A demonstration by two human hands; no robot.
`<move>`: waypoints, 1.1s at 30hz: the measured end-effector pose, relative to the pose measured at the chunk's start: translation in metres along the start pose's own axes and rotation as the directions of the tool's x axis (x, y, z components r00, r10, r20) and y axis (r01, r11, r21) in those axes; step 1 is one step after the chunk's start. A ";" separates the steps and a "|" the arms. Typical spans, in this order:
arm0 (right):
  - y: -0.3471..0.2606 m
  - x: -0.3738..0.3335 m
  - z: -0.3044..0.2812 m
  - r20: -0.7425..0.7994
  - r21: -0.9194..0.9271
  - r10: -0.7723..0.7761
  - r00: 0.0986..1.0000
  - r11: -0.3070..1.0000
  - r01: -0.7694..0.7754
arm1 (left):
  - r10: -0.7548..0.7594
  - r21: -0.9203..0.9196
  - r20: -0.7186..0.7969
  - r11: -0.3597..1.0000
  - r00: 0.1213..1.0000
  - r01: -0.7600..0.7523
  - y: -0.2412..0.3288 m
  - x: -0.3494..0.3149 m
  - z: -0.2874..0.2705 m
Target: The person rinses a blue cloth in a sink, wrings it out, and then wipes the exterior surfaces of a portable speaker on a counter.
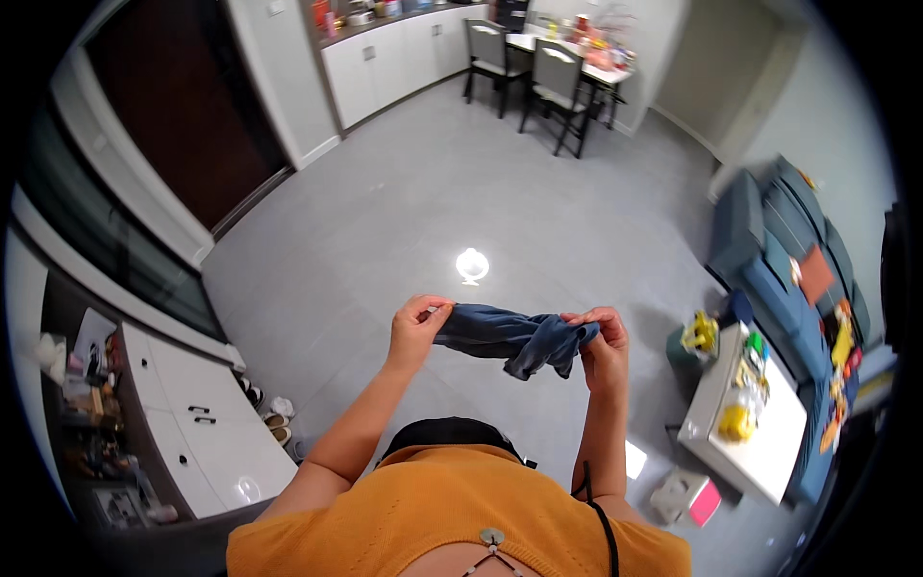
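Observation:
A dark blue-grey piece of cloth (pixel 514 334), bunched and twisted, is stretched in the air between my two hands. What kind of garment or cloth it is, I cannot make out. My left hand (pixel 415 329) pinches its left end between thumb and fingers. At the right end, my right hand (pixel 600 344) grips the gathered fabric, and a loose fold hangs down just inside that hand. Both arms reach forward at about chest height, above the grey tiled floor (pixel 404 212).
On the right, a white coffee table (pixel 711 423) with yellow and green items stands before a blue sofa (pixel 784 288). A small stool (pixel 685 498) sits nearer. White shoe cabinets (pixel 187 409) line the left, shoes beside them. Chairs (pixel 558 77) and a dining table (pixel 606 72) are far off.

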State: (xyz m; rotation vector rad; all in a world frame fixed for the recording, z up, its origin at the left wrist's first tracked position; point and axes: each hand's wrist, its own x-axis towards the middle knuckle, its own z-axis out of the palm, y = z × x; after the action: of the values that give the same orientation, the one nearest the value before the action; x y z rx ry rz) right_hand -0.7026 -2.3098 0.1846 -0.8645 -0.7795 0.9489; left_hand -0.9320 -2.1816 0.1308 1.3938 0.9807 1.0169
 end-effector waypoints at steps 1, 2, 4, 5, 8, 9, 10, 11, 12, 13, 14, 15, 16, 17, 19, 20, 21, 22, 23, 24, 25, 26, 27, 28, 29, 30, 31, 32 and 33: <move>0.007 0.023 0.001 0.048 0.016 -0.006 0.999 1.000 0.005 | -0.010 -0.046 -0.038 0.999 0.999 0.008 -0.007 0.016 -0.004; 0.014 0.045 0.001 0.061 0.016 0.018 0.998 1.000 -0.019 | -0.008 -0.078 -0.078 0.997 0.997 0.002 -0.008 0.029 -0.008; 0.030 0.086 0.002 0.075 0.014 0.062 0.995 0.998 -0.063 | -0.007 -0.140 -0.145 0.990 0.989 -0.013 -0.008 0.055 -0.015; 0.037 0.108 0.002 0.085 -0.023 0.037 0.996 0.999 -0.035 | 0.016 -0.091 -0.170 0.995 0.985 -0.032 -0.011 0.071 -0.018; 0.056 0.173 -0.004 0.114 -0.164 -0.042 0.993 0.985 0.060 | 0.106 0.096 -0.212 0.992 0.972 -0.087 -0.016 0.121 -0.027; 0.062 0.196 -0.011 0.131 -0.229 -0.066 0.989 0.969 0.096 | 0.148 0.184 -0.213 0.977 0.966 -0.109 -0.013 0.140 -0.028; 0.066 0.217 -0.016 0.147 -0.293 -0.091 0.985 0.947 0.132 | 0.189 0.269 -0.208 0.954 0.960 -0.130 -0.013 0.161 -0.027; 0.066 0.238 -0.018 0.146 -0.298 -0.026 0.989 0.952 0.069 | 0.196 0.253 -0.230 0.958 0.953 -0.136 -0.016 0.183 -0.026; 0.071 0.259 -0.021 0.141 -0.251 0.055 0.989 0.968 -0.018 | 0.202 0.236 -0.250 0.961 0.947 -0.143 -0.021 0.206 -0.024; 0.071 0.284 -0.018 0.160 -0.258 0.058 0.985 0.966 -0.015 | 0.207 0.218 -0.268 0.964 0.941 -0.150 -0.024 0.232 -0.020; 0.073 0.303 -0.012 0.171 -0.264 0.076 0.982 0.964 -0.029 | 0.207 0.189 -0.268 0.969 0.941 -0.159 -0.030 0.255 -0.015; 0.069 0.321 -0.009 0.199 -0.318 0.094 0.975 0.948 -0.026 | 0.208 0.160 -0.268 0.973 0.941 -0.169 -0.034 0.278 -0.009; 0.066 0.342 -0.010 0.196 -0.333 0.089 0.977 0.943 -0.019 | 0.208 0.132 -0.268 0.975 0.941 -0.179 -0.038 0.301 -0.002; 0.068 0.360 -0.013 0.182 -0.338 0.079 0.980 0.941 -0.013 | 0.215 0.124 -0.241 0.974 0.946 -0.189 -0.043 0.324 0.003; 0.074 0.399 -0.027 0.134 -0.342 0.048 0.990 0.940 0.001 | 0.228 0.111 -0.191 0.971 0.955 -0.210 -0.050 0.368 0.016; 0.079 0.419 -0.038 0.083 -0.363 0.013 0.996 0.932 0.018 | 0.259 0.149 -0.157 0.960 0.953 -0.237 -0.052 0.392 0.021; 0.083 0.440 -0.049 0.036 -0.345 0.025 0.999 0.939 -0.011 | 0.300 0.185 -0.128 0.943 0.945 -0.275 -0.053 0.415 0.024; 0.088 0.460 -0.061 -0.007 -0.325 0.038 0.999 0.945 -0.038 | 0.340 0.220 -0.098 0.924 0.935 -0.313 -0.053 0.438 0.028; 0.096 0.479 -0.071 -0.058 -0.328 0.051 0.997 0.942 -0.067 | 0.308 0.177 -0.086 0.940 0.947 -0.290 -0.055 0.458 0.032; 0.104 0.502 -0.077 -0.068 -0.318 0.080 0.994 0.943 -0.098 | 0.278 0.137 -0.082 0.954 0.957 -0.266 -0.059 0.482 0.033; 0.108 0.526 -0.080 -0.076 -0.308 0.109 0.991 0.943 -0.128 | 0.249 0.097 -0.079 0.966 0.965 -0.241 -0.062 0.507 0.033; 0.111 0.550 -0.083 -0.085 -0.296 0.142 0.986 0.941 -0.161 | 0.216 0.059 -0.073 0.976 0.974 -0.212 -0.064 0.531 0.035; 0.114 0.576 -0.082 -0.058 -0.287 0.150 0.987 0.945 -0.160 | 0.172 -0.071 -0.084 0.982 0.982 -0.178 -0.062 0.554 0.038; 0.123 0.599 -0.090 -0.039 -0.326 0.139 0.990 0.934 -0.144 | 0.089 -0.140 -0.072 0.985 0.993 -0.099 -0.068 0.574 0.040; 0.136 0.629 -0.099 -0.016 -0.358 0.113 0.993 0.927 -0.112 | 0.023 -0.200 -0.052 0.979 0.998 -0.033 -0.075 0.600 0.041; 0.149 0.653 -0.104 0.000 -0.383 0.098 0.995 0.919 -0.091 | -0.054 -0.251 -0.027 0.967 0.998 0.045 -0.083 0.620 0.039; 0.156 0.683 -0.105 0.011 -0.478 0.059 0.998 0.877 -0.047 | -0.119 -0.307 -0.037 0.946 0.992 0.103 -0.090 0.644 0.038; 0.159 0.711 -0.102 0.017 -0.445 0.116 0.993 0.890 -0.096 | -0.145 -0.328 -0.053 0.937 0.988 0.119 -0.087 0.665 0.039; 0.162 0.737 -0.097 0.026 -0.411 0.172 0.985 0.900 -0.146 | -0.171 -0.350 -0.069 0.927 0.983 0.137 -0.081 0.685 0.040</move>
State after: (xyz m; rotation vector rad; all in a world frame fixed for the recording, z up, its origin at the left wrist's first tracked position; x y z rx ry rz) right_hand -0.3984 -1.6143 0.1317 -1.2852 -0.9922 0.9749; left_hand -0.6964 -1.5333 0.0840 0.9700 0.9167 1.0866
